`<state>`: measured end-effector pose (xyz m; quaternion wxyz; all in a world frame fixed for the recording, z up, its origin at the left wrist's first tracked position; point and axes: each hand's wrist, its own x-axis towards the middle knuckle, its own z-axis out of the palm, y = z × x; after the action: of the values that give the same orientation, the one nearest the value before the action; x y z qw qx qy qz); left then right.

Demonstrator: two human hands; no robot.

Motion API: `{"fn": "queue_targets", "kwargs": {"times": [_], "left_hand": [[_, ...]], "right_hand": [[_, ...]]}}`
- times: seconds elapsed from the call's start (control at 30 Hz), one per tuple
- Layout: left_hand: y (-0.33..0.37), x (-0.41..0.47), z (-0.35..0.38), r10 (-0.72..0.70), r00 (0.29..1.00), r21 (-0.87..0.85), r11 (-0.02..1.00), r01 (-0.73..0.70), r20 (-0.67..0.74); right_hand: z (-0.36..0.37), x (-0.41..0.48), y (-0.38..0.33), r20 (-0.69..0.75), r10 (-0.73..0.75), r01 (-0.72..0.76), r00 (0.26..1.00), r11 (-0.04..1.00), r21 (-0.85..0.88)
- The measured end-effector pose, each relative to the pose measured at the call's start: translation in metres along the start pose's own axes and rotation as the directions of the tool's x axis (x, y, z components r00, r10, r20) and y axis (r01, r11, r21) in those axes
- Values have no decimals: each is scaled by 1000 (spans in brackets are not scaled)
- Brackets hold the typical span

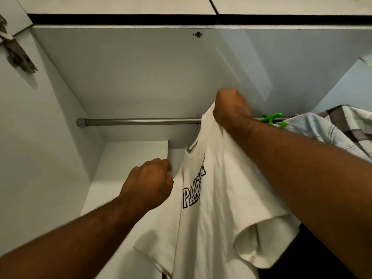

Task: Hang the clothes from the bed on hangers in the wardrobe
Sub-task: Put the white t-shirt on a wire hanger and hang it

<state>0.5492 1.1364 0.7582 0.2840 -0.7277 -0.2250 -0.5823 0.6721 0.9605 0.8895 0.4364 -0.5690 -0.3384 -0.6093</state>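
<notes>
A white T-shirt (211, 208) with black outlined lettering hangs by the metal wardrobe rail (141, 121); a thin hanger hook shows at its neck, touching the rail. My right hand (231, 105) is raised at the rail, shut on the shirt's upper shoulder. My left hand (149, 184) is lower, fingers closed at the shirt's left shoulder edge; whether it grips the cloth is hidden.
To the right on the rail hangs a green hanger (271, 117) with a light blue and checked shirt (332, 129). White wardrobe walls enclose the rail. A door hinge (18, 55) sits upper left. The rail's left stretch carries nothing.
</notes>
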Motion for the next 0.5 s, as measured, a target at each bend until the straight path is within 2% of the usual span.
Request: {"fn": "queue_targets", "kwargs": {"times": [0.17,0.37,0.5], "left_hand": [[18,3,8,-5,1000,-11,1000,5,-9],[26,-4,12,-23,1000,6,1000,23,21],[23,-7,8,-40,999,50,998,38,30]], "right_hand": [[-14,-10,0,16,-57,56,998,997,45],[-14,-6,-7,84,26,-54,996,937,346],[-17,-10,-11,89,24,-62,996,895,443]]}}
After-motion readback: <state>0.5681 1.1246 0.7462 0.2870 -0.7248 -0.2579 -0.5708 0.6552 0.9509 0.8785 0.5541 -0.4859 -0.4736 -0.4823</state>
